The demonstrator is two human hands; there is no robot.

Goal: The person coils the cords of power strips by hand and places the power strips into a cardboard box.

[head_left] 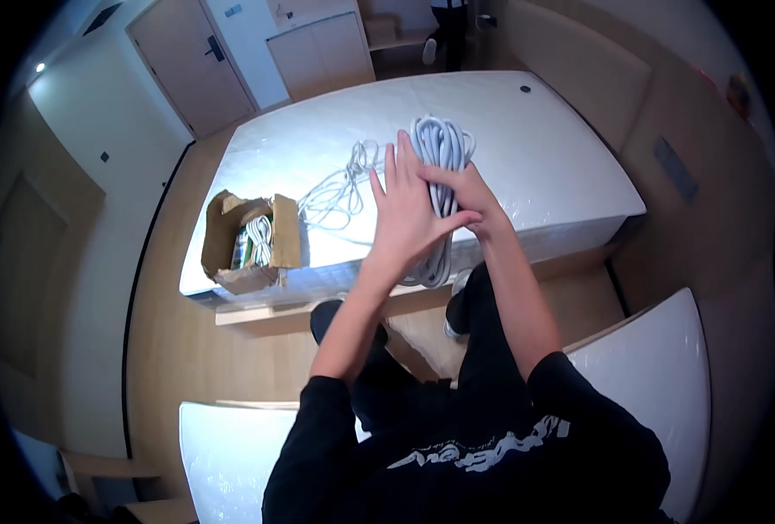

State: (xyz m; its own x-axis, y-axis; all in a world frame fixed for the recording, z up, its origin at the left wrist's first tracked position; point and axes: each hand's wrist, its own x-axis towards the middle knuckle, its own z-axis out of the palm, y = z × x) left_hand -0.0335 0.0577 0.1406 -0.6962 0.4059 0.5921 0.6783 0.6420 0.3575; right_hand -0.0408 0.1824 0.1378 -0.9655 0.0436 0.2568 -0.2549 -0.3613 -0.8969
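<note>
A thick coiled bundle of grey-white cable hangs upright in front of me, looped many times. My right hand grips it around the middle from the right side, its thumb and fingers partly hidden. Flat against the left side of the bundle lies my left hand, fingers stretched out and spread, thumb pointing toward my right wrist. A thinner loose tangle of pale cable rests on the mattress to the left of my hands.
An open cardboard box with a white cable coil inside stands near the left edge of the plastic-covered mattress. Another covered mattress is behind me. A person stands at the back, near a cabinet.
</note>
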